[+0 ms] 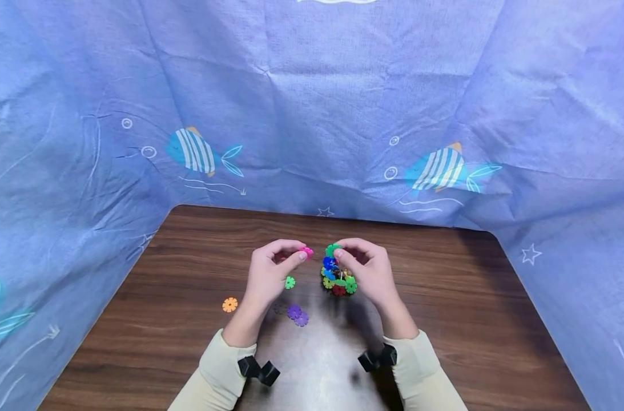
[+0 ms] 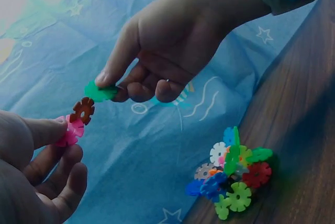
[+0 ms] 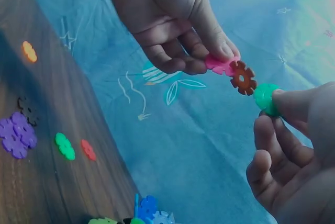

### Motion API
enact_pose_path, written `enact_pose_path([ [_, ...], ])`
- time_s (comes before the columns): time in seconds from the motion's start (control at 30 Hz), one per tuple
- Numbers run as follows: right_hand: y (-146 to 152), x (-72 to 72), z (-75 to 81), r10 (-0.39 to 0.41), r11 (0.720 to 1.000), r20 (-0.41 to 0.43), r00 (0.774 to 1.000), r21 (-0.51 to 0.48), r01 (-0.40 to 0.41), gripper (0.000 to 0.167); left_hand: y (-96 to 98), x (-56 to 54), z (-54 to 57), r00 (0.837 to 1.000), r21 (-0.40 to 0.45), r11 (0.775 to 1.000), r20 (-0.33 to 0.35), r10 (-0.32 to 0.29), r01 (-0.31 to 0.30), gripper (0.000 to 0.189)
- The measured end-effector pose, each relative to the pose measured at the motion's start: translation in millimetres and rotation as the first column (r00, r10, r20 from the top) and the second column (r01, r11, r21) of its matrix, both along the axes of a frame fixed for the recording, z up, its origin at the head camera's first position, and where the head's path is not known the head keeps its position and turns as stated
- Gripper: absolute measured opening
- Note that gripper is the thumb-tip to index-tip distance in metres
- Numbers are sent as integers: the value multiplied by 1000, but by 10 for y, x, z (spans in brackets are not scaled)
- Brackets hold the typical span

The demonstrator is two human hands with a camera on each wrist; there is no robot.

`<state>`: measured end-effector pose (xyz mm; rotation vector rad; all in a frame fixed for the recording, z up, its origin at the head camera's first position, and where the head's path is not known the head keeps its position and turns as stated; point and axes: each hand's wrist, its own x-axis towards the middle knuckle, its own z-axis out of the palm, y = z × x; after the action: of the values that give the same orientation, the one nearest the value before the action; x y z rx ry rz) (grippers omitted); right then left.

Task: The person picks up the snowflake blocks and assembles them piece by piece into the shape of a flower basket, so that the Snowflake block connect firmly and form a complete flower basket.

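My left hand (image 1: 268,271) pinches a pink snowflake disc (image 2: 72,131) between thumb and fingers. A brown snowflake disc (image 3: 243,78) is slotted onto the pink one. Between thumb and forefinger, my right hand (image 1: 372,274) pinches a green snowflake disc (image 2: 101,91), its edge right at the brown disc's far side. The three form a short row held up between both hands. Below them on the table stands a cluster of joined snowflake discs (image 2: 241,196) in blue, green, yellow, red and white. In the head view the right hand partly covers it.
Loose discs lie on the wooden table (image 1: 152,342): an orange one (image 1: 230,305), a green one (image 1: 289,282), two purple ones (image 1: 294,311), a dark one (image 3: 27,110) and a red one (image 3: 88,150). A blue fish-print cloth (image 1: 322,114) hangs behind the table.
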<state>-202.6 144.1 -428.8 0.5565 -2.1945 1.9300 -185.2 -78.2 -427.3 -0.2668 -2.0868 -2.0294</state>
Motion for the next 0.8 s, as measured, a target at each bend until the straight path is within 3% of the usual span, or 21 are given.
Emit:
enact_pose_path([
  [0.47,-10,-46,-5,-20,1000,10,1000,-10,20,11,49,13,-1,1000,-17,1000,3,21,-20,12],
  [0.8,-43,-20,-49,-74,997,-1,997,-32,74,10,157,36,-49,999,30,998,-5,53,-53,10],
])
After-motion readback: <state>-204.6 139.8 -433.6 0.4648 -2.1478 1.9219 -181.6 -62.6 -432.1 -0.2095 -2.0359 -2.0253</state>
